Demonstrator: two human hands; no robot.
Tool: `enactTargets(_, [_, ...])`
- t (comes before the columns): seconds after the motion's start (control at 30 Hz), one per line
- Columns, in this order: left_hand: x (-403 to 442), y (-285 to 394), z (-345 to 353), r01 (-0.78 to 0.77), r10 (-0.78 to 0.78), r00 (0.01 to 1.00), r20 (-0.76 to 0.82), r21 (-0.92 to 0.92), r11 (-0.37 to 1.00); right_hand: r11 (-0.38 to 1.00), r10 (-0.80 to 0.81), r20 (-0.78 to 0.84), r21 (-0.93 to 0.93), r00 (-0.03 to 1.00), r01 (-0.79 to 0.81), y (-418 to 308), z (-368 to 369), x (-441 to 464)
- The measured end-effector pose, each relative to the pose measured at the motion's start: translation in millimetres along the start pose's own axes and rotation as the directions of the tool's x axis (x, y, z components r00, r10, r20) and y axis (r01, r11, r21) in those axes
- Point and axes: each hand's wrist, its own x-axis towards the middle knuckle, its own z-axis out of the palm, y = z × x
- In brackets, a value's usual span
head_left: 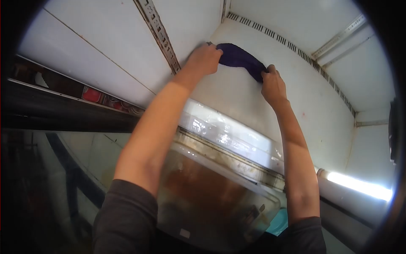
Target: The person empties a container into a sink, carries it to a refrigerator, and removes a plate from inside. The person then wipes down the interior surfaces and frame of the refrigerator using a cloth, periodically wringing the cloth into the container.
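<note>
A dark purple cloth (pixel 241 58) is stretched in a drooping band between my two raised hands. My left hand (pixel 206 58) is closed on its left end, near the corner where two white panels meet. Its right end is pinched in my right hand (pixel 274 84), a little lower. Behind the cloth is a white wall panel (pixel 241 91); whether the cloth touches it I cannot tell. Below my hands runs a wet, shiny ledge (pixel 228 127).
Under the ledge stands a clear-sided container (pixel 203 199) with brownish contents. A lit tube lamp (pixel 359 186) is at the right. A turquoise item (pixel 278 222) shows by my right elbow. Slotted metal strips (pixel 292 46) run along the panels, and a dark bar (pixel 63 112) lies at the left.
</note>
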Motion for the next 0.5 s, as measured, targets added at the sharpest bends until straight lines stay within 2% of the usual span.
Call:
enactTargets(0.03, [-8.3, 5.4, -11.0, 0.002, -0.005, 0.996, 0.085, 0.031, 1.000, 1.000, -0.023, -0.002, 0.013, 1.000, 0.023, -4.1, 1.0, -10.9])
enactTargets(0.07, [-16.0, 7.6, -17.8, -0.001, 0.003, 0.993, 0.120, -0.014, 1.000, 1.000, 0.022, 0.018, 0.007, 1.000, -0.022, -15.0, -2.7, -21.4])
enactTargets(0.13, [-28.4, 15.4, -29.4, 0.050, -0.063, 0.960, 0.272, 0.053, 0.997, 0.991, 0.005, 0.182, -0.135, 0.983, 0.020, -36.0, -24.9, -37.5])
enactTargets(0.2, [-43.8, 25.1, -35.7, 0.062, -0.077, 0.954, 0.290, 0.058, 0.996, 0.996, 0.045, 0.358, -0.082, 0.933, -0.016, -57.9, -53.2, -49.2])
enactTargets(0.3, [-63.9, 35.8, -48.7, 0.093, -0.115, 0.913, 0.392, 0.075, 0.993, 0.990, 0.091, 0.476, 0.048, 0.875, -0.129, -59.5, -64.9, -56.9])
enactTargets(0.33, [-71.4, 37.7, -48.7, 0.061, -0.095, 0.927, 0.364, 0.104, 0.993, 0.987, 0.085, 0.491, 0.081, 0.867, -0.142, -58.0, -65.3, -60.8])
enactTargets(0.43, [-74.9, 35.7, -54.1, 0.068, -0.106, 0.889, 0.445, 0.101, 0.993, 0.986, 0.077, 0.437, 0.099, 0.896, -0.133, -54.7, -54.3, -74.5])
enactTargets(0.5, [-75.1, 44.3, -61.4, 0.079, -0.149, 0.841, 0.520, 0.154, 0.985, 0.985, 0.085, 0.490, 0.089, 0.868, -0.147, -56.4, -58.6, -76.1])
